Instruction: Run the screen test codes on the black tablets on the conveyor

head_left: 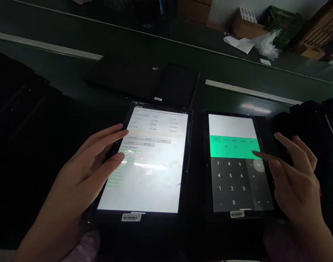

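Two lit tablets lie side by side on the dark work surface. On the left tablet (152, 182) is a white test page with ticked checkboxes, grey buttons and green result lines. My left hand (87, 171) rests along that tablet's left edge, thumb and fingers stretched out over the border. The right tablet (229, 174) displays a calculator with a green function panel and a dark keypad. Over its right side is my right hand (297, 174), index finger extended at the green panel above the highlighted DEL key, other fingers loosely apart. Barcode stickers mark both lower borders.
A dark-screened tablet (179, 83) lies behind the left one. Stacked dark items stand at the far left (16, 87) and right (319, 123). At the back are a cardboard box (247, 29), a green crate (282, 23) and crumpled clear plastic (267, 45).
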`<move>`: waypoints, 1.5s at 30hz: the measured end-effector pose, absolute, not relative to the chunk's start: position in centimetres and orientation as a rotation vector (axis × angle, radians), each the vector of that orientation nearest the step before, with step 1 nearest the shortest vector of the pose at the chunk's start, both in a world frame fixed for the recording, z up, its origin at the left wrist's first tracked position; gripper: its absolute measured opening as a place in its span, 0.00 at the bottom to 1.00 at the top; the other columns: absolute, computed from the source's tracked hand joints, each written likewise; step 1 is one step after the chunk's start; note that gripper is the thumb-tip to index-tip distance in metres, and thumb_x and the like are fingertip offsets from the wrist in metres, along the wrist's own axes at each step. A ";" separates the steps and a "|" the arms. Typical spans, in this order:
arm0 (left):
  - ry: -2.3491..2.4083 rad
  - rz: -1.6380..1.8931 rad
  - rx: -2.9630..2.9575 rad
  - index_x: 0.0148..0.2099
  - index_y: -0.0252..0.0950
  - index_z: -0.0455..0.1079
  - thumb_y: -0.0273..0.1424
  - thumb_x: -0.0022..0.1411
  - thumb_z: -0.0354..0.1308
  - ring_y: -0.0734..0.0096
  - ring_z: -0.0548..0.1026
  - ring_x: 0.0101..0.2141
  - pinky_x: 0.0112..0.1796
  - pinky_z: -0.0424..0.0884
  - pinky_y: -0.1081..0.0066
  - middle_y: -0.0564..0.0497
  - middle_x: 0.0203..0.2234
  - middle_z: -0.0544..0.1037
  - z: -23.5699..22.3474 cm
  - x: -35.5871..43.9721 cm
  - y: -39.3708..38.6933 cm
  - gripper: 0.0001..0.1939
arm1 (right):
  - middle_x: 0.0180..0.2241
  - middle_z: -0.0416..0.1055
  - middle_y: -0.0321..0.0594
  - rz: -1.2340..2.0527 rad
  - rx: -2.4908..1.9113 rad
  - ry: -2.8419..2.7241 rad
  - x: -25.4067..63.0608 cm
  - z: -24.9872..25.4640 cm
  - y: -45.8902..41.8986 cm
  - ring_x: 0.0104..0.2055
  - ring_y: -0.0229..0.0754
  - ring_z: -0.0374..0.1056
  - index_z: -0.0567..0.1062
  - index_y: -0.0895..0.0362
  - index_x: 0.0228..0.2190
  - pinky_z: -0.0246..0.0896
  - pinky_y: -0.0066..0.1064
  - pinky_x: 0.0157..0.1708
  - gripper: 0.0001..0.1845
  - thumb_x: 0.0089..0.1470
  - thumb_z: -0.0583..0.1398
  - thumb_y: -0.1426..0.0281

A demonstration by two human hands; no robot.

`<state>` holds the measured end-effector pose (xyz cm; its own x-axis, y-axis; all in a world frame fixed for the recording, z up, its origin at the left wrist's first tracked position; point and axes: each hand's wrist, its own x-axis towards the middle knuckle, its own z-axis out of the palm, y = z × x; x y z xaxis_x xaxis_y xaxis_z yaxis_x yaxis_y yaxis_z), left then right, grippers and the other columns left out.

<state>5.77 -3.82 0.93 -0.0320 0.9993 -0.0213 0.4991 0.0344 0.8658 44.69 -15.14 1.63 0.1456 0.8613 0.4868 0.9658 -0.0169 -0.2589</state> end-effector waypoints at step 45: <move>1.643 0.894 1.569 0.56 0.61 0.84 0.53 0.63 0.67 0.41 0.76 0.67 0.62 0.79 0.40 0.62 0.69 0.76 0.4 5.2 -3.8 0.20 | 0.79 0.52 0.24 0.079 -1.490 -2.178 39.7 3.2 -16.5 0.83 0.60 0.39 0.86 0.47 0.48 0.57 0.57 0.77 0.18 0.68 0.59 0.76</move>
<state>5.15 -3.80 0.42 -0.0360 0.9992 -0.0179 0.5277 0.0343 0.8488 39.68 -16.47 3.21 -0.2792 0.8883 0.3647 0.8595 0.4005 -0.3175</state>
